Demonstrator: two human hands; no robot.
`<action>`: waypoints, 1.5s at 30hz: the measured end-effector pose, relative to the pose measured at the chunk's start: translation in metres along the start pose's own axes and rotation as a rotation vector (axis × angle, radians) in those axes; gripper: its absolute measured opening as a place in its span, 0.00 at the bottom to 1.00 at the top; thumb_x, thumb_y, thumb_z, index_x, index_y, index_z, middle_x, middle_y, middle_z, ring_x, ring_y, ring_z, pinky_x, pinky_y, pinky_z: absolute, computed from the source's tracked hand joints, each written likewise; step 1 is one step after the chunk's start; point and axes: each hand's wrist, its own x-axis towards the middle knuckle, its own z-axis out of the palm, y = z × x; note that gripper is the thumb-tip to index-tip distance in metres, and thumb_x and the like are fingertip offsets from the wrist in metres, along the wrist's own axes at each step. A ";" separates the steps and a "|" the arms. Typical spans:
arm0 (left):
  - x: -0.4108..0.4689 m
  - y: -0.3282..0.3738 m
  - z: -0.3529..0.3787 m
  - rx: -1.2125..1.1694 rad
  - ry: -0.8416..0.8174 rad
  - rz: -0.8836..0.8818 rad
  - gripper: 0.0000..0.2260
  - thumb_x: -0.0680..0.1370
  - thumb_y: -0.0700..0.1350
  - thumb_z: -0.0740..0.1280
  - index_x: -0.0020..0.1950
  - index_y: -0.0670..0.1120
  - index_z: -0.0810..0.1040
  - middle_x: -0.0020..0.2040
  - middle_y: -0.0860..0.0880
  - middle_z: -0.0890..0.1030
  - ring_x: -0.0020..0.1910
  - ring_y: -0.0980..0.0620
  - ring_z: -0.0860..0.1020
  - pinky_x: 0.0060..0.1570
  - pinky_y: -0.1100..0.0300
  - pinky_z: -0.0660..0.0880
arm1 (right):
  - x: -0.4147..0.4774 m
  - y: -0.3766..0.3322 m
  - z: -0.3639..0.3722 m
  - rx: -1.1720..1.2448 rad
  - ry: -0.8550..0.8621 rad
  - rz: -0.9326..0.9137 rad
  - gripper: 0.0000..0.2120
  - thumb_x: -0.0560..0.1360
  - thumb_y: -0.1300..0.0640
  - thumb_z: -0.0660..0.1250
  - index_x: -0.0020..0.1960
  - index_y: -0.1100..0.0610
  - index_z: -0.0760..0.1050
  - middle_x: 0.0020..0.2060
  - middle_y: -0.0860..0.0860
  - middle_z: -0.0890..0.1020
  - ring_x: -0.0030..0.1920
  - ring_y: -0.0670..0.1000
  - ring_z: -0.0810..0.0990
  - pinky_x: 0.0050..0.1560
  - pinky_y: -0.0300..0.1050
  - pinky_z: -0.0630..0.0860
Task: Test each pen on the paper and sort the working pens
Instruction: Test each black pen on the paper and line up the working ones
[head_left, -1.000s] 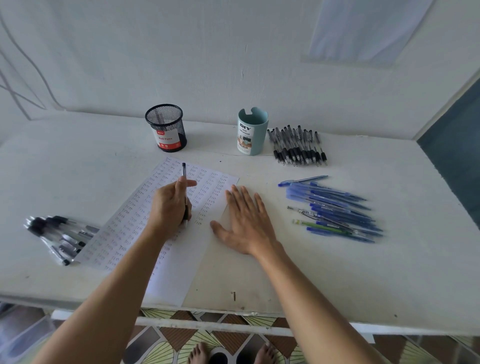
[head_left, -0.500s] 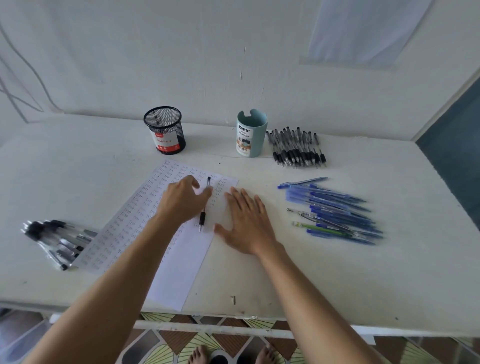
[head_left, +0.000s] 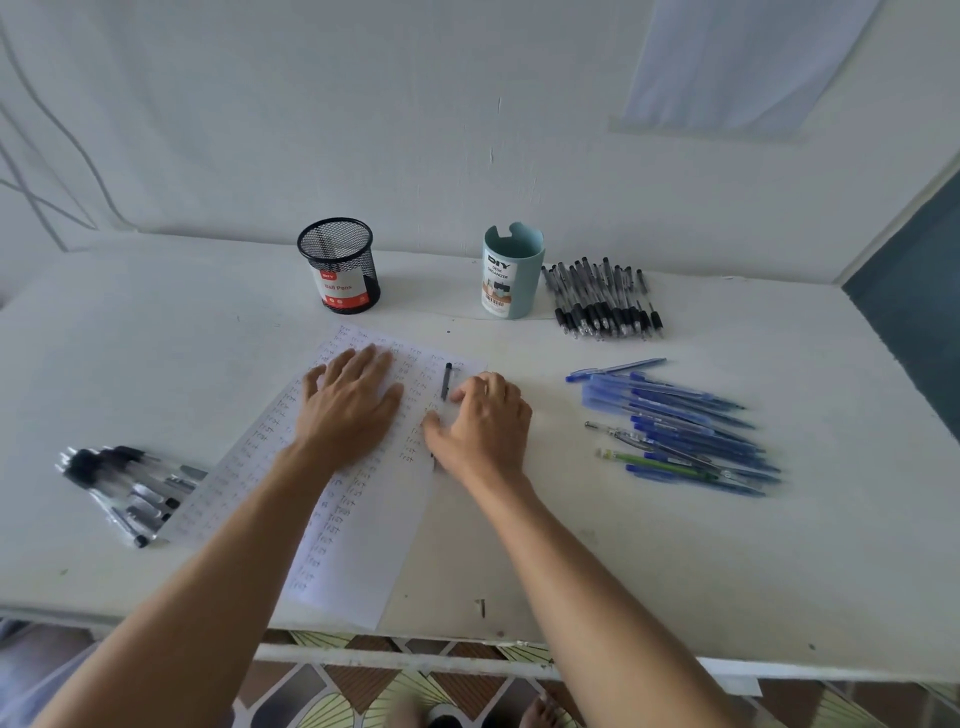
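One black pen (head_left: 447, 376) lying on paper (head_left: 363, 545) | my left fingers (head_left: 363, 364) spreading apart, pressing paper flat | my right fingers (head_left: 483, 387) clamping it.

One sheet of paper (head_left: 358, 545) on the desk (head_left: 675, 571). Two holders: one black mesh cup (head_left: 340, 265) and one teal organizer (head_left: 511, 275). One lone black pen (head_left: 447, 382) on the sheet. Three heaps of pens:
- black back heap (head_left: 602, 301): over ten, too tightly packed for an exact figure
- blue heap (head_left: 675, 415): likewise over ten, with one green pen (head_left: 644, 461) among them
- left heap (head_left: 124, 483) of black pens: several, too blurred to count

Two hands: left hand (head_left: 348, 405), right hand (head_left: 483, 421).
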 end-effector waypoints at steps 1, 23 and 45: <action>0.000 0.000 0.000 0.003 0.000 -0.001 0.26 0.84 0.58 0.51 0.81 0.52 0.58 0.81 0.51 0.58 0.80 0.49 0.53 0.76 0.46 0.47 | 0.001 0.002 -0.001 0.011 0.016 -0.007 0.16 0.72 0.43 0.67 0.55 0.52 0.76 0.57 0.49 0.75 0.64 0.53 0.70 0.68 0.49 0.60; -0.001 0.000 -0.001 -0.001 0.015 -0.004 0.25 0.82 0.60 0.50 0.78 0.52 0.62 0.79 0.52 0.61 0.78 0.49 0.56 0.74 0.43 0.52 | 0.093 0.085 -0.082 0.490 0.518 0.261 0.20 0.75 0.72 0.60 0.66 0.65 0.77 0.60 0.59 0.82 0.61 0.55 0.81 0.57 0.27 0.67; 0.001 0.003 -0.003 -0.001 0.008 -0.015 0.29 0.79 0.62 0.47 0.77 0.52 0.63 0.79 0.52 0.62 0.77 0.50 0.57 0.74 0.44 0.52 | 0.137 0.089 -0.092 0.105 0.289 0.321 0.20 0.75 0.62 0.63 0.67 0.58 0.77 0.60 0.59 0.82 0.62 0.63 0.76 0.61 0.51 0.71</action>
